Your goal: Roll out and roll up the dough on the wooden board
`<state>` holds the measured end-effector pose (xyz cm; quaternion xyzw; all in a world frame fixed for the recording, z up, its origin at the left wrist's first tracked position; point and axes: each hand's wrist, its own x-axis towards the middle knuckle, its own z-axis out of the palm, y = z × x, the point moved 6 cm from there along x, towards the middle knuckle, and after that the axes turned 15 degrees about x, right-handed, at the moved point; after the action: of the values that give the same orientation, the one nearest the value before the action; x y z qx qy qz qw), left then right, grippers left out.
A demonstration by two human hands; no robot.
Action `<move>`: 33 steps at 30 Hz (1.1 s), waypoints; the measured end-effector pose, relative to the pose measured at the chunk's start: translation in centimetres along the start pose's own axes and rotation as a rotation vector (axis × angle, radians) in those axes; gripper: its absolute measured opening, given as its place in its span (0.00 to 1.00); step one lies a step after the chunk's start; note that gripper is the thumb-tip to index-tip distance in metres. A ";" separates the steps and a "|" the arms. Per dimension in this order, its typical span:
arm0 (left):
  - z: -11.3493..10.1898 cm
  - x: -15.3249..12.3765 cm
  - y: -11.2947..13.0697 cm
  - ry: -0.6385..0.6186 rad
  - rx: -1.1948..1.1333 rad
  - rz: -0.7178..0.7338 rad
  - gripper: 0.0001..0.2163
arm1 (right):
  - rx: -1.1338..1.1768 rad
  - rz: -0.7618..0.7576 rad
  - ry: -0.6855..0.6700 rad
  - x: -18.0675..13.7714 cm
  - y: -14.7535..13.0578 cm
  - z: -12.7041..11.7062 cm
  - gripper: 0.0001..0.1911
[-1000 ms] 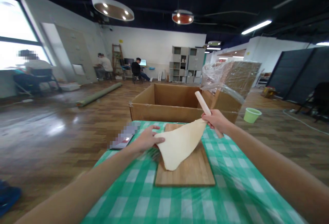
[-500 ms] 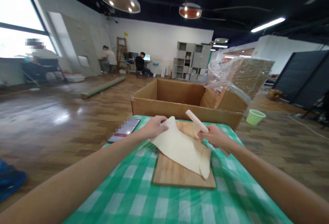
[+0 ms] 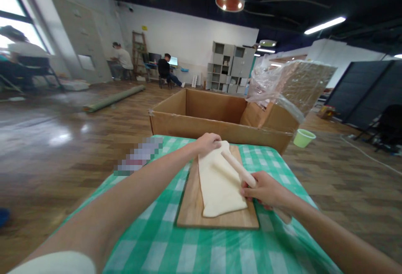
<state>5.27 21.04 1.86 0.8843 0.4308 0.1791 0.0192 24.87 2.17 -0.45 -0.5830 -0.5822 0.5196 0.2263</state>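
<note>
Grips a pale rolling pin in the right hand, right of the frame's centre, with fingers closed around the shaft; slants the pin up and leftward over a pale sheet of dough. Lays the left hand, with fingers bent, at the sheet's top left corner in mid-frame; impossible to tell, from this side, between pinching and merely resting. Has the dough spread lengthwise on a wooden board in the lower centre, short of the near edge, on a bench covered in green-and-white check. Works before an open cardboard box just past the bench's far side, with a lime-green bucket at the right and people seated in the upper left.
</note>
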 end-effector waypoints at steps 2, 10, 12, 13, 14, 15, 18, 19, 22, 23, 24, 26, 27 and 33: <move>0.1 -0.9 -0.2 0.003 0.039 0.008 0.11 | 0.014 0.014 -0.043 0.2 0.0 0.3 0.04; -0.8 -3.2 1.7 0.086 0.099 0.004 0.15 | -0.030 0.057 -0.101 -0.5 0.1 2.0 0.07; -2.5 -4.2 2.6 0.143 0.094 -0.044 0.14 | -0.143 -0.038 0.002 -1.1 -0.7 1.1 0.11; -3.7 -5.1 3.2 0.182 0.086 -0.074 0.13 | -0.217 -0.127 0.060 -1.5 -1.5 0.7 0.13; -5.0 -6.3 4.0 0.219 0.078 -0.098 0.14 | -0.298 -0.230 0.100 -2.1 -2.3 0.5 0.16; -6.4 -7.8 4.9 0.260 0.065 -0.118 0.14 | -0.377 -0.327 0.116 -2.8 -3.2 0.6 0.18; -9.7 -13.7 9.5 0.350 0.043 0.006 0.12 | -0.577 -0.502 0.049 -4.7 -4.6 2.5 0.20; -9.8 -15.6 11.2 0.289 0.112 0.078 0.12 | -0.631 -0.534 0.023 -5.1 -4.9 3.5 0.18; -8.1 -20.1 14.5 0.123 0.395 0.184 0.09 | -0.771 -0.610 0.003 -5.7 -5.4 6.7 0.18; -7.2 -21.0 14.9 0.074 0.458 0.186 0.09 | -0.807 -0.630 0.012 -5.6 -5.5 7.5 0.18; -6.3 -21.5 14.9 0.044 0.501 0.172 0.09 | -0.839 -0.651 0.025 -5.6 -5.5 8.2 0.18; -4.9 -22.1 14.6 0.009 0.536 0.139 0.10 | -0.887 -0.695 0.056 -5.5 -5.5 9.0 0.19; -4.5 -22.2 14.4 0.006 0.536 0.126 0.10 | -0.899 -0.717 0.068 -5.5 -5.4 9.1 0.19; -4.0 -22.6 14.5 0.020 0.539 0.077 0.08 | -0.940 -0.803 0.084 -5.8 -4.6 8.2 0.23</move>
<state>2.10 -5.92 1.58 0.8715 0.4290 0.0673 -0.2279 16.95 -4.96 2.61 -0.3757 -0.9133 0.0584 0.1462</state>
